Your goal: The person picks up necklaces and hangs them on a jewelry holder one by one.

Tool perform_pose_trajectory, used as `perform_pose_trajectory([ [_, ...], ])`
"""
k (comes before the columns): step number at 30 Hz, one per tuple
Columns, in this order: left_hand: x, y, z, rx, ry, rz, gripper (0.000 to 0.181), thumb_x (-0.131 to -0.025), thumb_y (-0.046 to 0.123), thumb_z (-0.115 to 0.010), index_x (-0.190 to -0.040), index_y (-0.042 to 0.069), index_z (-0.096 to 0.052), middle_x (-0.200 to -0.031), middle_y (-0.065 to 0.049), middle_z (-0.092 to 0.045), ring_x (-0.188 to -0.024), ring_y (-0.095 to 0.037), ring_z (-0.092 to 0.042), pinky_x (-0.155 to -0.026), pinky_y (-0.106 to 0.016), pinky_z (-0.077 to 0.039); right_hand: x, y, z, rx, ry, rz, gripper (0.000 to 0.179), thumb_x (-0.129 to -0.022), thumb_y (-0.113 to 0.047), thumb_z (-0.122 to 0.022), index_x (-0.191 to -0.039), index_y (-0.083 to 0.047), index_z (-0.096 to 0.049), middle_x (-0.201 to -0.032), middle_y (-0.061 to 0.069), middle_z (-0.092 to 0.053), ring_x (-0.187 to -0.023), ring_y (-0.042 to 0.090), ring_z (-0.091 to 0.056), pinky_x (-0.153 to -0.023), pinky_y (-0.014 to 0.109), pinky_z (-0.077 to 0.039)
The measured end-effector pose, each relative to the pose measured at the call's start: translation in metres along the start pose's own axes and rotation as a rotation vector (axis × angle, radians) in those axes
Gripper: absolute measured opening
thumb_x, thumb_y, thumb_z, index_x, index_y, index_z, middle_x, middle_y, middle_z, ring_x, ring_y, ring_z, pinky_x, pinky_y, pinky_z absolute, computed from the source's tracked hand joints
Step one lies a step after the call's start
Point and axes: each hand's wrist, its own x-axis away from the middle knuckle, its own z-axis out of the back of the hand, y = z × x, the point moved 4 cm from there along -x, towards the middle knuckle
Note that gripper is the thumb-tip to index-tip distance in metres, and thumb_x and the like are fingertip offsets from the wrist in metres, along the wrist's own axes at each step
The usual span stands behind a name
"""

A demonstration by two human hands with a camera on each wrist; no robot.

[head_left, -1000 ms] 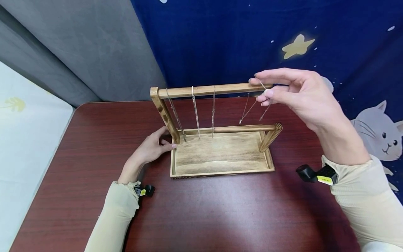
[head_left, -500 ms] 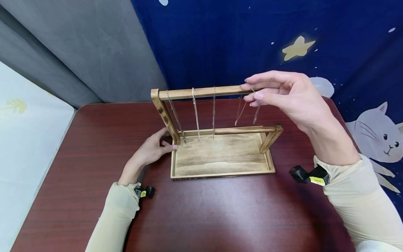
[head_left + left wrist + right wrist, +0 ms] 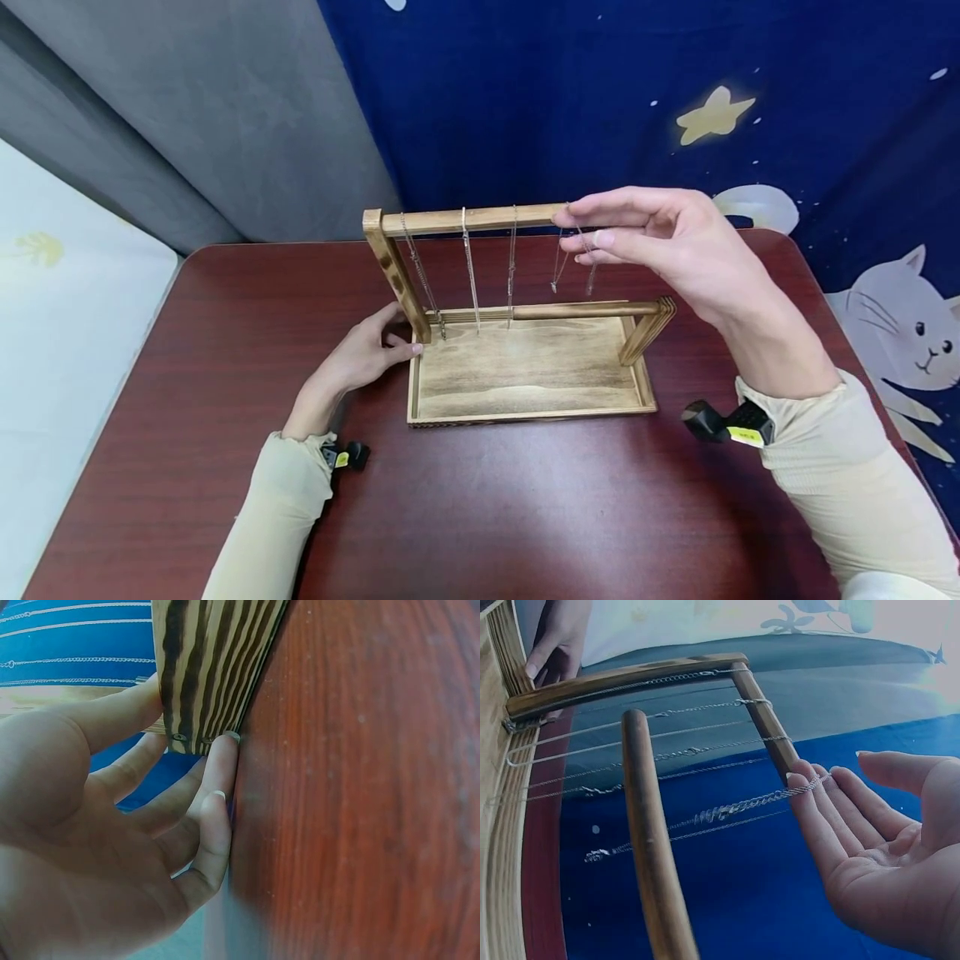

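A wooden necklace stand point(image 3: 525, 367) has a tray base, a high bar and a lower bar. My left hand point(image 3: 363, 350) grips its left end, the thumb on the tray's corner. In the left wrist view, thumb and fingers lie on either side of the striped wooden end point(image 3: 199, 667). Three silvery chains hang from the high bar: left point(image 3: 420, 271), middle point(image 3: 470, 267) and right point(image 3: 512, 267). Farther right hangs a fine necklace point(image 3: 554, 287). My right hand point(image 3: 667, 237) touches it at the bar with its fingertips; in the right wrist view the thumb stands apart.
The stand sits on a dark red wooden table point(image 3: 525, 508). Behind it hang a grey curtain point(image 3: 225, 108) and a blue curtain point(image 3: 525, 100) with star and cat prints. The lower bar point(image 3: 581, 310) runs in front of the hanging chains.
My right hand has moved left along the high bar, and the necklace at its fingertips has shifted left with it. The thumb has come away from the chain. My left hand stays put.
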Motion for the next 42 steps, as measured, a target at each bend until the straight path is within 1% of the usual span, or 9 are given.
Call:
perform_pose_trajectory([
  [5, -0.002, 0.000, -0.001, 0.002, -0.002, -0.009, 0.047, -0.095, 0.019, -0.071, -0.136, 0.014, -0.051, -0.131, -0.009, -0.058, -0.093, -0.019, -0.066, -0.083, -0.037, -0.049, 0.003, 0.006, -0.001, -0.043, -0.026, -0.021, 0.032, -0.096, 0.004, -0.061, -0.127, 0.008, -0.062, -0.123, 0.020, -0.066, -0.110, 0.033, -0.066, -0.091, 0.038, -0.051],
  [11, -0.001, 0.000, 0.000, -0.007, 0.008, -0.008, 0.046, -0.095, 0.019, -0.070, -0.136, 0.014, -0.051, -0.130, -0.010, -0.059, -0.092, -0.019, -0.065, -0.082, -0.035, -0.049, 0.002, 0.011, -0.003, -0.038, -0.029, -0.025, 0.031, -0.095, 0.003, -0.062, -0.126, 0.007, -0.063, -0.125, 0.022, -0.065, -0.111, 0.033, -0.066, -0.090, 0.041, -0.051],
  [15, -0.001, 0.000, 0.001, -0.006, 0.008, -0.003, 0.047, -0.095, 0.020, -0.071, -0.137, 0.014, -0.051, -0.131, -0.010, -0.058, -0.092, -0.020, -0.065, -0.083, -0.036, -0.049, 0.003, 0.013, -0.002, -0.045, -0.041, -0.022, 0.031, -0.096, 0.003, -0.061, -0.127, 0.008, -0.062, -0.126, 0.022, -0.064, -0.112, 0.033, -0.065, -0.091, 0.041, -0.051],
  [20, -0.001, 0.001, 0.000, 0.002, 0.005, -0.005, 0.048, -0.094, 0.019, -0.071, -0.138, 0.012, -0.050, -0.132, -0.011, -0.058, -0.093, -0.021, -0.066, -0.085, -0.039, -0.048, 0.004, 0.017, -0.002, -0.013, -0.063, -0.021, 0.031, -0.097, 0.002, -0.060, -0.128, 0.006, -0.062, -0.129, 0.020, -0.063, -0.114, 0.033, -0.064, -0.091, 0.041, -0.052],
  [23, -0.001, 0.000, 0.000, 0.002, 0.008, 0.005, 0.048, -0.095, 0.019, -0.071, -0.138, 0.013, -0.050, -0.132, -0.010, -0.058, -0.094, -0.021, -0.065, -0.085, -0.039, -0.049, 0.005, 0.020, -0.001, 0.006, -0.066, -0.029, 0.032, -0.097, 0.001, -0.061, -0.129, 0.005, -0.062, -0.130, 0.019, -0.063, -0.115, 0.033, -0.064, -0.091, 0.041, -0.052],
  [31, 0.000, 0.001, -0.001, -0.003, 0.006, 0.023, 0.050, -0.095, 0.019, -0.070, -0.140, 0.016, -0.049, -0.131, -0.008, -0.058, -0.095, -0.021, -0.064, -0.085, -0.040, -0.049, 0.008, 0.032, 0.000, 0.065, -0.090, -0.102, 0.034, -0.098, -0.003, -0.061, -0.132, 0.001, -0.061, -0.133, 0.014, -0.062, -0.119, 0.029, -0.062, -0.092, 0.039, -0.051],
  [33, 0.000, 0.000, -0.001, -0.003, 0.006, 0.021, 0.051, -0.095, 0.019, -0.070, -0.141, 0.015, -0.048, -0.131, -0.009, -0.058, -0.096, -0.021, -0.064, -0.086, -0.040, -0.049, 0.008, 0.034, 0.000, 0.056, -0.101, -0.112, 0.034, -0.099, -0.003, -0.060, -0.133, 0.002, -0.060, -0.134, 0.015, -0.061, -0.119, 0.030, -0.061, -0.092, 0.040, -0.051],
  [38, 0.000, 0.000, -0.001, -0.007, 0.013, 0.015, 0.052, -0.095, 0.019, -0.070, -0.141, 0.014, -0.048, -0.131, -0.010, -0.058, -0.095, -0.021, -0.064, -0.085, -0.037, -0.048, 0.009, 0.035, 0.001, 0.055, -0.127, -0.107, 0.035, -0.099, -0.005, -0.060, -0.133, 0.003, -0.059, -0.136, 0.015, -0.060, -0.120, 0.030, -0.061, -0.092, 0.040, -0.051],
  [42, 0.000, 0.001, 0.000, -0.016, 0.017, 0.013, 0.053, -0.095, 0.019, -0.070, -0.142, 0.014, -0.048, -0.130, -0.009, -0.058, -0.092, -0.019, -0.063, -0.083, -0.034, -0.048, 0.009, 0.036, 0.002, 0.074, -0.123, -0.112, 0.035, -0.099, -0.006, -0.060, -0.133, 0.001, -0.060, -0.136, 0.014, -0.060, -0.120, 0.029, -0.061, -0.093, 0.040, -0.051],
])
